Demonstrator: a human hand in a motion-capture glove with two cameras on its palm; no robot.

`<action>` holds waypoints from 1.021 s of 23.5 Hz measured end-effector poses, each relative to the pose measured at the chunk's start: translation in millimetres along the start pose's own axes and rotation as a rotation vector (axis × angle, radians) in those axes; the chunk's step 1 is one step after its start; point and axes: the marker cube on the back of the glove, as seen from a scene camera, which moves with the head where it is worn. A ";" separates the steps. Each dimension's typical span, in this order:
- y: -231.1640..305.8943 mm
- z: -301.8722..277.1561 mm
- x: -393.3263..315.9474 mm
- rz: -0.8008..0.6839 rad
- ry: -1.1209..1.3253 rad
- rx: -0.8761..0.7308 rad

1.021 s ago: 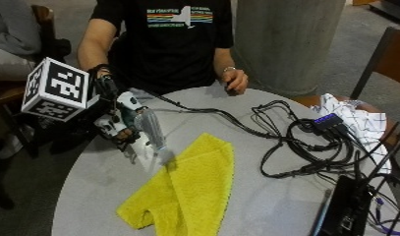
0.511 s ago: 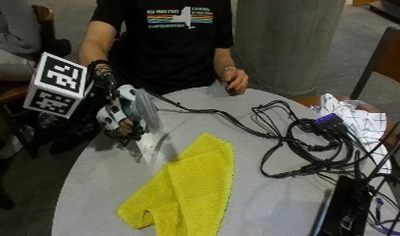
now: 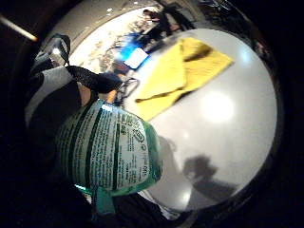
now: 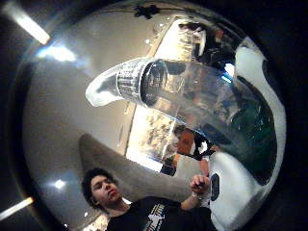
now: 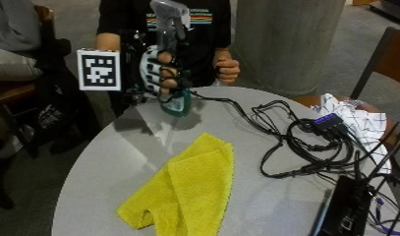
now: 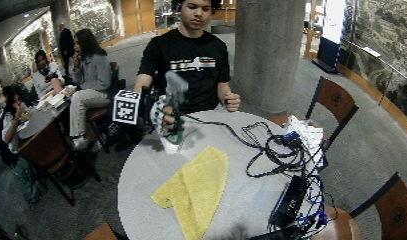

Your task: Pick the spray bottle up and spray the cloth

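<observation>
In the outside view my gloved right hand (image 5: 161, 71) grips the spray bottle (image 5: 175, 101) around its middle and holds it upright above the far left part of the round grey table (image 5: 121, 147). Its grey spray head (image 5: 170, 12) is on top and its green base hangs just over the tabletop. The wide outside view shows the same: hand (image 6: 163, 112), bottle (image 6: 175, 87). The yellow cloth (image 5: 183, 187) lies folded on the table, nearer the camera than the bottle and apart from it. The bottle's label (image 3: 107, 152) and clear neck (image 4: 159, 89) fill the palm views; the cloth (image 3: 183, 71) lies beyond.
A tangle of black cables (image 5: 304, 142) covers the right side of the table, with a white checked cloth (image 5: 357, 118) and a black device (image 5: 343, 206) near the right edge. The bare left hand (image 5: 227, 69) is curled at the far edge. A concrete column (image 5: 284, 39) stands behind.
The hand has risen and moved toward the person's chest. The bottle, which pointed its nozzle down at the table beside the cloth, now stands upright with the head on top.
</observation>
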 end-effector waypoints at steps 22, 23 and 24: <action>55.2 224.1 2.1 -0.117 -0.137 -0.240; 55.3 223.4 3.8 -0.120 -0.134 -0.236; 55.6 220.9 5.2 -0.127 -0.120 -0.232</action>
